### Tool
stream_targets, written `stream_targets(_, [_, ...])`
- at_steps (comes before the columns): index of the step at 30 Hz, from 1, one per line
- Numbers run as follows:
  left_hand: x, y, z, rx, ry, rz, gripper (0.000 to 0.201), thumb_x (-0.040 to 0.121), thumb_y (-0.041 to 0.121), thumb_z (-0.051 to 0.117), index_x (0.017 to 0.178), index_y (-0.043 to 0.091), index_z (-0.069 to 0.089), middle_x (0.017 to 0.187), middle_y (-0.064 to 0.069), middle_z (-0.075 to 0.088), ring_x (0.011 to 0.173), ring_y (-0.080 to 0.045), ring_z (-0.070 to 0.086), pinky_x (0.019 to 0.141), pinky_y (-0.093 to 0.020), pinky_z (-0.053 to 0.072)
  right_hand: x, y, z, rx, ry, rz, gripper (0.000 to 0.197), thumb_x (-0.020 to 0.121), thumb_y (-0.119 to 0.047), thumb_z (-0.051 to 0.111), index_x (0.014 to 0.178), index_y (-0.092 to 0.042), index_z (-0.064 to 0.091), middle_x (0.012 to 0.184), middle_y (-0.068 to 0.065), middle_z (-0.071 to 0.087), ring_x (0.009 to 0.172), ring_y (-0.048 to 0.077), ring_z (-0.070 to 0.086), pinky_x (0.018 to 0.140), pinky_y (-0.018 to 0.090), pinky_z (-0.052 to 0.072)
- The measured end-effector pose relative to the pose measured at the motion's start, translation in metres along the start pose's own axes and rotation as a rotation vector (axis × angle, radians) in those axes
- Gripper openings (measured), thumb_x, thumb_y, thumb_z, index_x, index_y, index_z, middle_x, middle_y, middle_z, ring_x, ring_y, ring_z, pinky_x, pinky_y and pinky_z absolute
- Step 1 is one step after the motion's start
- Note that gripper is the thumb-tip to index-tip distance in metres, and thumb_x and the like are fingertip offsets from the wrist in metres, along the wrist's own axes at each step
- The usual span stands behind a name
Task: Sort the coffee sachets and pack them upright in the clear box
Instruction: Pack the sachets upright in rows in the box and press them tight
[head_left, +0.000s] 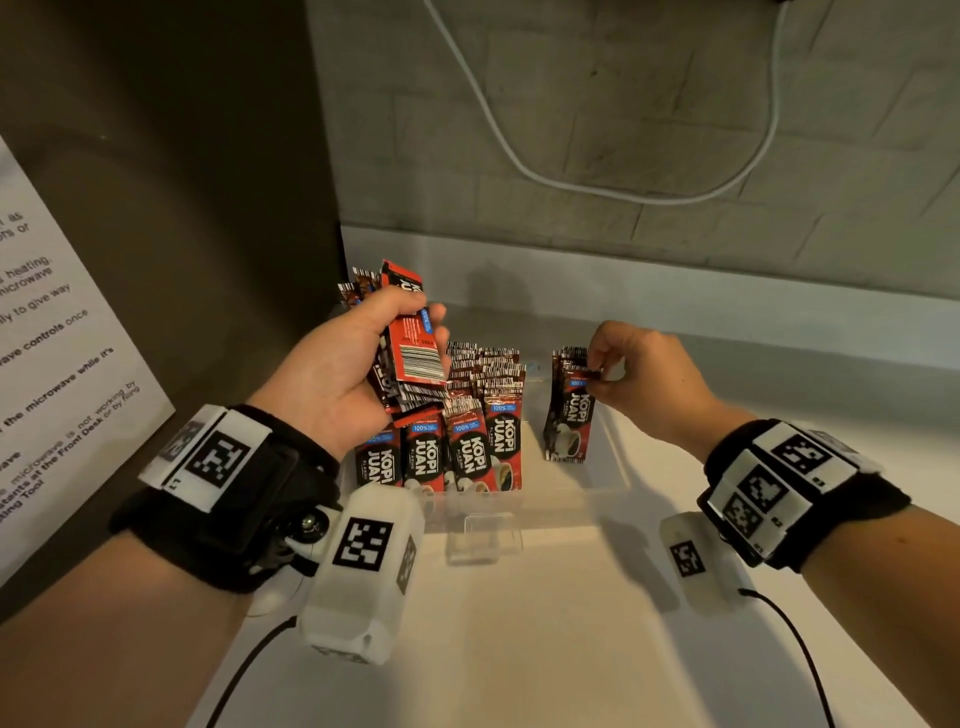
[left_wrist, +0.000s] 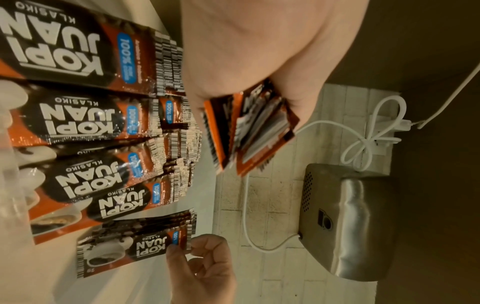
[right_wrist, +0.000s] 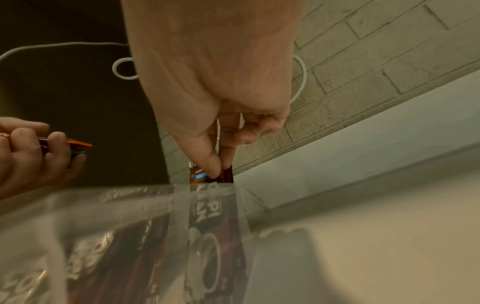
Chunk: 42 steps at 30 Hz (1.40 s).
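Right hand (head_left: 644, 374) pinches the top edge of a small upright sachet stack (head_left: 569, 415), thumb and forefinger closed on it, other fingers curled clear. That stack stands alone inside the clear box (head_left: 613, 467), well apart from the packed rows (head_left: 457, 431) on the hand's left. Left hand (head_left: 343, 374) is wrapped around a loose bundle of sachets (head_left: 410, 343), raised above the rows' far end.

Risks as I see them:
- Let go now and the lone stack likely topples; nothing props it on either side.
- Sachets are slick foil, so the bundle could fan out and drop onto the rows.
- Box wall is hard to see; a knuckle could catch it.
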<state>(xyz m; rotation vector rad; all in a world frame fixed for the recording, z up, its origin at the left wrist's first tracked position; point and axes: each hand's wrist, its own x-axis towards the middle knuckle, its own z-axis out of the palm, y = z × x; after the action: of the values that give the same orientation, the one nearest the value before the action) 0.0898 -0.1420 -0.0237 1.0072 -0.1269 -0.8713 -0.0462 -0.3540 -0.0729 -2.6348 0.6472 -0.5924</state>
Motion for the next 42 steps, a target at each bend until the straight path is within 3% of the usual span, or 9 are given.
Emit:
stream_targets(10, [-0.002,-0.010,0.003,0.033,-0.032,-0.063,0.022,0.089,0.017,0.062,0.108,0.009,0.060,0.071,-0.003,0.069,0.056,-0.012,0.063,0.052,-0.023,0.055,-0.001,0.000,0.005,-0.039,0.016,0.014,0.022,0.073,-0.006,0.074,0.090,-0.011,0.061,0.083,0.001,0.063,0.078,0.024,0.060,0.069,0.036,0.050])
stream_targets(18, [-0.004,-0.014,0.003,0.028,-0.060,-0.086,0.019,0.092,0.014,0.053,0.107,0.008,0.062,0.089,-0.010,0.074,0.067,-0.019,0.070,0.058,-0.031,0.056,-0.001,-0.011,-0.006,-0.030,0.104,0.099,0.031,0.076,-0.015,0.074,0.103,-0.015,0.058,0.100,0.002,0.052,0.085,0.020,0.053,0.070,0.029,0.041])
stream_targets(22, [-0.006,-0.022,0.006,0.116,-0.101,-0.094,0.019,0.092,0.014,0.055,0.103,0.003,0.067,0.086,-0.012,0.074,0.068,-0.020,0.072,0.054,-0.030,0.057,0.001,-0.037,-0.022,0.236,0.154,0.080,0.019,0.081,-0.018,0.071,0.093,-0.019,0.058,0.092,-0.001,0.057,0.064,0.003,0.044,0.063,0.025,0.034])
stream_targets(25, [-0.009,-0.029,0.011,0.193,-0.123,-0.102,0.017,0.087,0.011,0.062,0.101,0.003,0.068,0.089,-0.018,0.074,0.075,-0.025,0.072,0.073,-0.040,0.059,-0.002,-0.062,-0.028,0.517,0.048,0.088,0.022,0.081,-0.027,0.073,0.095,-0.017,0.059,0.086,0.003,0.060,0.063,0.009,0.048,0.064,0.027,0.039])
stream_targets(28, [-0.011,-0.033,0.017,0.234,-0.146,-0.070,0.021,0.083,0.004,0.066,0.104,0.004,0.067,0.093,-0.017,0.074,0.077,-0.027,0.073,0.070,-0.040,0.060,-0.004,-0.077,-0.029,0.510,-0.077,0.080,0.035,0.076,-0.034,0.076,0.104,-0.021,0.058,0.091,0.009,0.066,0.074,0.022,0.060,0.071,0.039,0.049])
stream_targets(32, [-0.011,-0.034,0.019,0.214,-0.181,-0.032,0.017,0.079,0.011,0.069,0.096,0.007,0.070,0.089,-0.014,0.073,0.075,-0.025,0.072,0.072,-0.039,0.059,-0.003,-0.088,-0.032,0.566,-0.098,0.046,0.009,0.082,-0.010,0.072,0.084,-0.013,0.063,0.083,0.020,0.069,0.060,0.022,0.057,0.055,0.032,0.049])
stream_targets(35, [-0.010,-0.032,0.014,0.175,-0.215,-0.076,0.037,0.073,0.027,0.069,0.102,0.005,0.070,0.095,-0.014,0.071,0.078,-0.024,0.069,0.081,-0.039,0.056,-0.001,-0.086,-0.035,0.819,-0.044,0.052,0.019,0.085,0.009,0.060,0.081,-0.009,0.057,0.071,0.010,0.061,0.042,0.011,0.045,0.041,0.020,0.038])
stream_targets(38, [-0.008,-0.032,0.010,0.173,-0.252,-0.123,0.037,0.075,0.033,0.064,0.101,0.006,0.067,0.094,-0.010,0.074,0.069,-0.019,0.070,0.066,-0.030,0.057,0.003,-0.085,-0.040,1.060,-0.032,0.056,0.024,0.087,0.013,0.050,0.081,-0.010,0.053,0.074,0.011,0.058,0.047,0.013,0.053,0.049,0.024,0.045])
stream_targets(42, [-0.009,-0.032,0.010,0.150,-0.264,-0.099,0.025,0.067,0.016,0.069,0.091,0.006,0.070,0.082,-0.010,0.074,0.057,-0.015,0.067,0.052,-0.024,0.055,0.003,-0.088,-0.042,1.250,-0.076,0.093,0.014,0.087,0.000,0.052,0.078,-0.010,0.052,0.078,0.013,0.059,0.053,0.018,0.055,0.053,0.025,0.048])
